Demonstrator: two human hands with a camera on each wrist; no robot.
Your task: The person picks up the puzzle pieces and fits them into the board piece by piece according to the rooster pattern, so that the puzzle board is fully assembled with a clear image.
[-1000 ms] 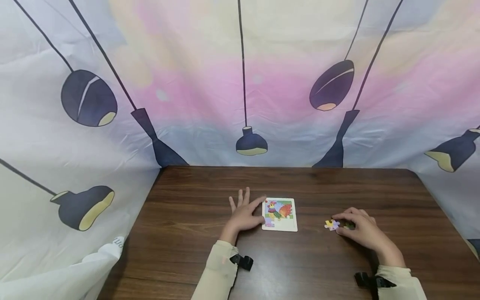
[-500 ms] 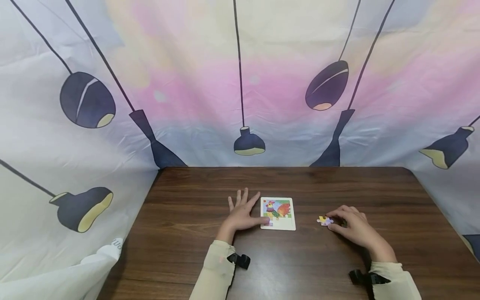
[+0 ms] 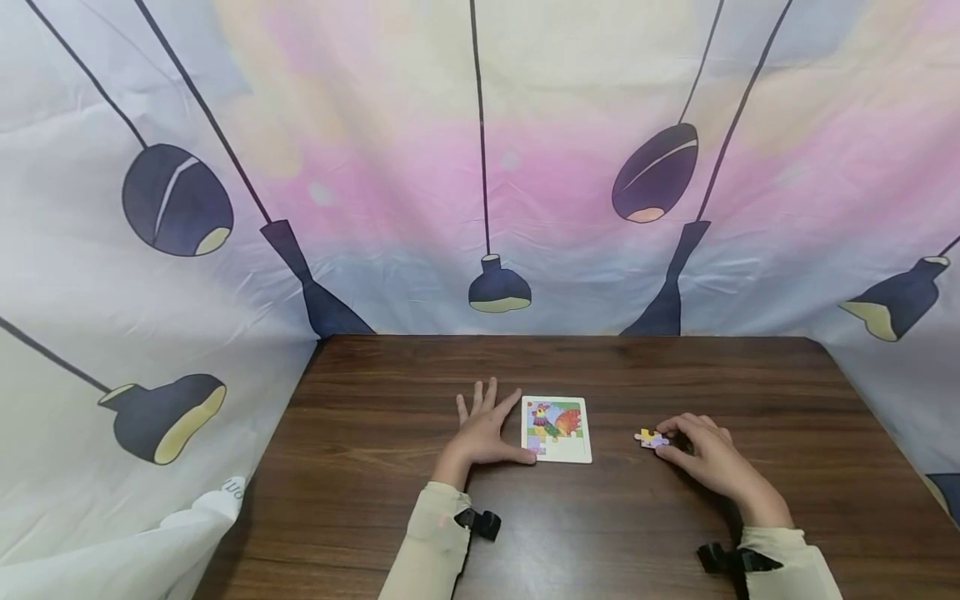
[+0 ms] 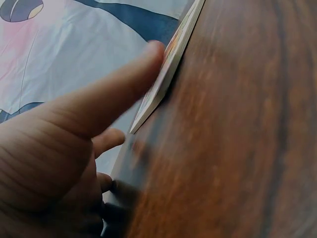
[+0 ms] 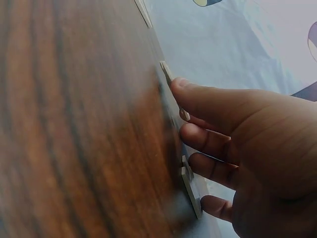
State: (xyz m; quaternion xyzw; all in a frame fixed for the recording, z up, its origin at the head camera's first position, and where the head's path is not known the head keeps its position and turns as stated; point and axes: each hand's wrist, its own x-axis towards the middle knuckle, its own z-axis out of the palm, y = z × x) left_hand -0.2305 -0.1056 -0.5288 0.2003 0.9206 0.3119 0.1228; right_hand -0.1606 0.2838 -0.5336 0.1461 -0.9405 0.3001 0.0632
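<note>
A square jigsaw board [image 3: 564,451] with a white border lies flat on the table, most of its rooster picture filled in and a white bare patch along the bottom. My left hand [image 3: 482,437] spreads its fingers at the board's left side, the thumb [image 4: 124,79] resting over the lower left corner. To the right of the board, my right hand [image 3: 712,458] pinches a yellow and purple puzzle piece [image 3: 649,437] between thumb and fingers, close over the table. Under that hand's other fingers lie more puzzle pieces [image 5: 189,192], mostly hidden in the head view.
The dark wood table [image 3: 375,400] reaches back to a hanging cloth [image 3: 405,208] printed with lamps. More cloth hangs along the left and right sides. Each forearm wears a black wrist strap [image 3: 480,523] over a cream sleeve.
My right hand has shifted slightly left with the puzzle piece, which has turned a little. My left thumb slid over the board and down to its lower corner; the index finger left the top corner.
</note>
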